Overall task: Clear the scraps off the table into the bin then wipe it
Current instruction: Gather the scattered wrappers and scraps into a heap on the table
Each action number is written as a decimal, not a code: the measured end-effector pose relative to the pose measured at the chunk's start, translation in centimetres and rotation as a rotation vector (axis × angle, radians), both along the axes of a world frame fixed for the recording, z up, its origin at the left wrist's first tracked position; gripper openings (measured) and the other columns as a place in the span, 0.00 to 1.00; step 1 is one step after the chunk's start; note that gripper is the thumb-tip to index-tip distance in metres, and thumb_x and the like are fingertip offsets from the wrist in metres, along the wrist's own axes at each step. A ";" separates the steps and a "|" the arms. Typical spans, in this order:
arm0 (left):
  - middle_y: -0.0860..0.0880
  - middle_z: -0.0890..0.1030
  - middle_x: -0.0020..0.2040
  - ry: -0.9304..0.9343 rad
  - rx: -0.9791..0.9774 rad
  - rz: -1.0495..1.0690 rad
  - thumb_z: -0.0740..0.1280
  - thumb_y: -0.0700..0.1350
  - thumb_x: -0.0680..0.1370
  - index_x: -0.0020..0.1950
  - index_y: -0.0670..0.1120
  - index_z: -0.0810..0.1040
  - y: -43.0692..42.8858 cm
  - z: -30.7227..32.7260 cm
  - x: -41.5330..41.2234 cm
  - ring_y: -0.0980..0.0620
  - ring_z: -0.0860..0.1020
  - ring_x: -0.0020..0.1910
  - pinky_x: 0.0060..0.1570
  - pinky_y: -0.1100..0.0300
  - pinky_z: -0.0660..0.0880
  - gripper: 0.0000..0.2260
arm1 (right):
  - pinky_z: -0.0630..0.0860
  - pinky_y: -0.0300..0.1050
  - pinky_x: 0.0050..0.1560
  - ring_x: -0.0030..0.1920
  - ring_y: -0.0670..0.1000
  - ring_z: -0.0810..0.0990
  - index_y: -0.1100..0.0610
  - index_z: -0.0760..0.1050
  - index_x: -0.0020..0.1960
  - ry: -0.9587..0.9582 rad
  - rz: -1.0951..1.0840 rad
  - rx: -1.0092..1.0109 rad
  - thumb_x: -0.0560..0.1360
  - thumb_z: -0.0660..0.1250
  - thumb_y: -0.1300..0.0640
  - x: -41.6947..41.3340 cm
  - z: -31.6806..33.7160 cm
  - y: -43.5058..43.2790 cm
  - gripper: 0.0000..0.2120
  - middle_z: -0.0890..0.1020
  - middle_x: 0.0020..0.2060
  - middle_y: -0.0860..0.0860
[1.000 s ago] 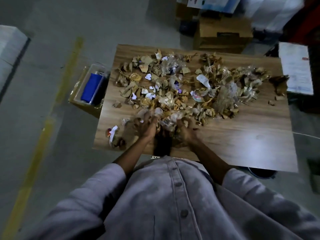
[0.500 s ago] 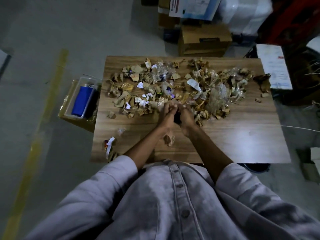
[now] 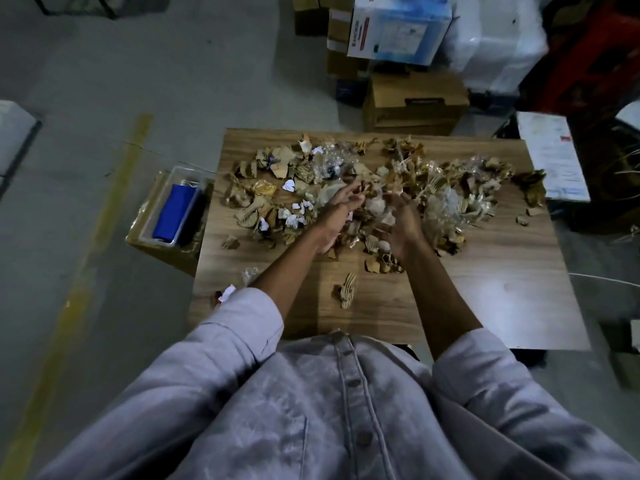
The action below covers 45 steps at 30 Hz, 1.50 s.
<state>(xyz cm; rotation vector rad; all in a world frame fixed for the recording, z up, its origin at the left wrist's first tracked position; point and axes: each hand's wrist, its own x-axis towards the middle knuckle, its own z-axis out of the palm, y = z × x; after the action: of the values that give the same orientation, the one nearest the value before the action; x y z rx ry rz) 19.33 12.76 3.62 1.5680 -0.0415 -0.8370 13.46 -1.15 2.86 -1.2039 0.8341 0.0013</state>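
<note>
Head view: a wooden table (image 3: 485, 292) carries a wide heap of scraps (image 3: 433, 188), torn cardboard, crumpled paper and clear plastic, spread over its far half from the left side to the right edge. Both hands reach over the middle of the heap, palms turned toward each other. The left hand (image 3: 337, 216) has loosely spread fingers and grasps nothing. The right hand (image 3: 401, 220) is blurred, so I cannot tell whether it holds scraps. A lone corrugated piece (image 3: 347, 292) lies on the table's near half, apart from the heap. On the floor against the table's left edge sits a cardboard box (image 3: 159, 247) with a blue item (image 3: 176, 211) inside.
</note>
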 end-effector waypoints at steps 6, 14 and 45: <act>0.46 0.71 0.75 -0.026 0.046 0.064 0.65 0.46 0.83 0.75 0.49 0.71 3.1 -1.1 -1.2 0.48 0.72 0.69 0.61 0.54 0.71 0.19 | 0.79 0.56 0.58 0.61 0.56 0.78 0.54 0.71 0.73 0.068 0.024 -0.026 0.85 0.62 0.49 -1.7 -1.8 2.5 0.19 0.76 0.64 0.50; 0.44 0.66 0.76 -0.263 0.999 0.571 0.71 0.56 0.75 0.72 0.58 0.71 16.6 -6.3 -9.3 0.38 0.64 0.71 0.68 0.44 0.65 0.26 | 0.75 0.51 0.46 0.45 0.51 0.78 0.55 0.74 0.67 0.257 0.285 -0.216 0.83 0.67 0.55 -7.6 -7.0 4.7 0.14 0.79 0.60 0.57; 0.42 0.76 0.66 0.281 0.026 0.159 0.55 0.61 0.85 0.72 0.47 0.74 3.7 -2.8 -5.0 0.50 0.75 0.52 0.55 0.52 0.74 0.25 | 0.79 0.63 0.63 0.51 0.63 0.86 0.56 0.79 0.54 0.214 0.343 -0.162 0.80 0.66 0.61 -2.6 -3.8 6.6 0.06 0.85 0.51 0.62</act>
<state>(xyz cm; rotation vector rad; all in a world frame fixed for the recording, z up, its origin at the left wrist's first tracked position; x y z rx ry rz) 14.37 16.45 0.84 1.4441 0.2945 -0.9265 10.91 5.47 -0.91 -1.5072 0.8147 0.3529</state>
